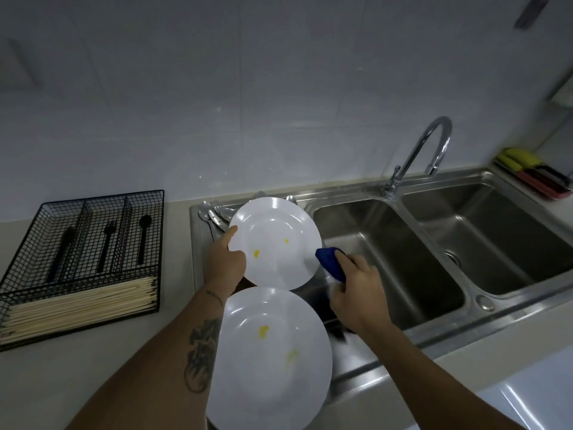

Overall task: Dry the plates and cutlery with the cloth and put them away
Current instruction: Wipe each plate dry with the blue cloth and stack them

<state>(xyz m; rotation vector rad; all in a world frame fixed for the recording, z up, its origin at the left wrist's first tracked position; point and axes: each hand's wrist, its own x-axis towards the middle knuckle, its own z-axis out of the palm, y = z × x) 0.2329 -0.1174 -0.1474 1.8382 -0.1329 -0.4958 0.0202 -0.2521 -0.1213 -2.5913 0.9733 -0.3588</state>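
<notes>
Head view, frame centre: left hand (224, 259) pinches upper plate (276, 243) by its left rim; right hand (356, 290), grip closed on blue cloth (330, 262), touches its right rim.

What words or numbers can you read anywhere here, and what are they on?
None: no words, numbers or brand names can be read.
Two white plates: only yellow spots, no writing.
Blue cloth, tap, sink and black wire cutlery basket: no labels.
Left forearm: a dark tattoo, a picture, not letters.
</notes>
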